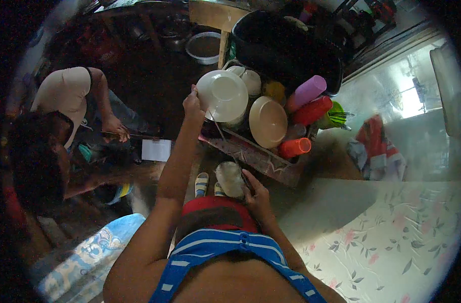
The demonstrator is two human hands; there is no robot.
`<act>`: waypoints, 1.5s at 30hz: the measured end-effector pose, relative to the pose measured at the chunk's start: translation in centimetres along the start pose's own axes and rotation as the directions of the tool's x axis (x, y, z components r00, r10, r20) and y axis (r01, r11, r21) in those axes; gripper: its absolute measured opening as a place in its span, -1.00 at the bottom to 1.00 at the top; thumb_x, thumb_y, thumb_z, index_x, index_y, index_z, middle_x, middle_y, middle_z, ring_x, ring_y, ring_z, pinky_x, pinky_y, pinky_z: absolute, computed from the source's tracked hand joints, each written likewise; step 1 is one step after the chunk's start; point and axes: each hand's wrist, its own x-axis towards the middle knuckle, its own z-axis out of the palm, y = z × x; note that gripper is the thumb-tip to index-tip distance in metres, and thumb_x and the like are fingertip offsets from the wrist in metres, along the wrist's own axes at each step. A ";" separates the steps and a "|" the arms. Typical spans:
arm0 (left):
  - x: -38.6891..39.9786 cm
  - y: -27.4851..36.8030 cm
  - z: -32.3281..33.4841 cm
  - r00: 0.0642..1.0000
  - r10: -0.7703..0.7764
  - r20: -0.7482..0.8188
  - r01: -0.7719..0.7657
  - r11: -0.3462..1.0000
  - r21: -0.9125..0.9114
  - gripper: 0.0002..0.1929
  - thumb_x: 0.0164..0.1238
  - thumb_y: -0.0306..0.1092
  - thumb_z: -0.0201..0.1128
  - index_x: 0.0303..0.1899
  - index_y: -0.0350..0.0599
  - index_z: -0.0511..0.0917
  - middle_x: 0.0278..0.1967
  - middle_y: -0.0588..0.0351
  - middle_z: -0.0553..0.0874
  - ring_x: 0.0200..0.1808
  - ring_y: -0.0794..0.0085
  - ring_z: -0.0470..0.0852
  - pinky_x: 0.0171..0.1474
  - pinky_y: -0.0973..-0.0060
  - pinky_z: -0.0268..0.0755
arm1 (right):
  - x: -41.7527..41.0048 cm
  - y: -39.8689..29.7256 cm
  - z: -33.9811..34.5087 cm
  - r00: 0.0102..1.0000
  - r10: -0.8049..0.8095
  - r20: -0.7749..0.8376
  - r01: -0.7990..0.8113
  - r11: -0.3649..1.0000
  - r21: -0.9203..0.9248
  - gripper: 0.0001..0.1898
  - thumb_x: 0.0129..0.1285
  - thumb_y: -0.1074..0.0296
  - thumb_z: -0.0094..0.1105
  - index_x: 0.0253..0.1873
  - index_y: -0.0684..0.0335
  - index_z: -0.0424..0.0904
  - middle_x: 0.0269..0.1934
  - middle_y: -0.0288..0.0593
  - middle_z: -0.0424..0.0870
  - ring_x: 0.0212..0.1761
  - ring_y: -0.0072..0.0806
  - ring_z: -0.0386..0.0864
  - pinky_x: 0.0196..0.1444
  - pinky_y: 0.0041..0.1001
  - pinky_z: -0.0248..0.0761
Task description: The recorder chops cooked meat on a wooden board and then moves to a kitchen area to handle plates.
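My left hand (193,102) grips the left rim of a shallow white bowl (222,96), whose round foot faces up, over a pile of dishware. Low in front of my body, my right hand (256,195) holds a pale, rounded, fluffy-looking thing (230,179); its exact kind is unclear. A thin light strand or rod runs between it and the bowl. Beside the white bowl a cream bowl (268,122) leans on its side. Right of that lie a purple cup (307,93), a red cup (312,110) and an orange plastic cup (295,147).
A large black tub (283,57) stands behind the dishes. A green container (333,116) holds utensils. At right are a red and white cloth (378,147) and a flower-patterned table cover (367,242). Another person (69,91) bends at the left, near a white sheet (156,150).
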 end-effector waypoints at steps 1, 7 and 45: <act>-0.1 0.3 -0.3 1.000 -0.009 -0.013 0.010 1.000 0.023 -0.73 0.49 -0.25 0.10 -0.06 -0.29 0.57 -0.18 0.14 0.63 -0.18 0.43 0.62 -0.11 0.38 0.53 | 0.2 -0.2 0.2 1.000 0.000 0.003 0.000 1.000 0.004 -0.50 0.32 0.44 0.12 0.37 0.09 0.38 -0.21 -0.11 0.64 -0.30 -0.46 0.58 -0.27 -0.45 0.44; -1.9 0.7 -2.2 0.999 -0.015 0.050 -0.002 0.943 0.332 -0.75 0.47 -0.21 0.13 -0.16 -0.22 0.60 -0.25 0.17 0.65 -0.26 0.47 0.62 -0.17 0.45 0.51 | 9.9 -7.1 -1.8 0.962 0.264 0.074 -0.272 0.891 0.364 -0.55 0.39 0.35 0.08 0.35 0.17 0.38 -0.48 -0.30 0.59 -0.59 -0.65 0.45 -0.53 -0.59 0.33; -2.6 -2.8 -0.7 0.967 0.165 0.194 -0.246 0.799 0.548 -0.59 0.47 -0.06 0.14 -0.29 -0.30 0.69 -0.51 0.27 0.58 -0.51 0.60 0.46 -0.44 0.49 0.33 | 9.9 -5.3 -4.2 0.967 0.065 -0.247 -0.097 0.988 -0.119 -0.55 0.45 0.28 0.01 0.37 0.25 0.35 -0.33 -0.15 0.62 -0.47 -0.50 0.53 -0.38 -0.46 0.45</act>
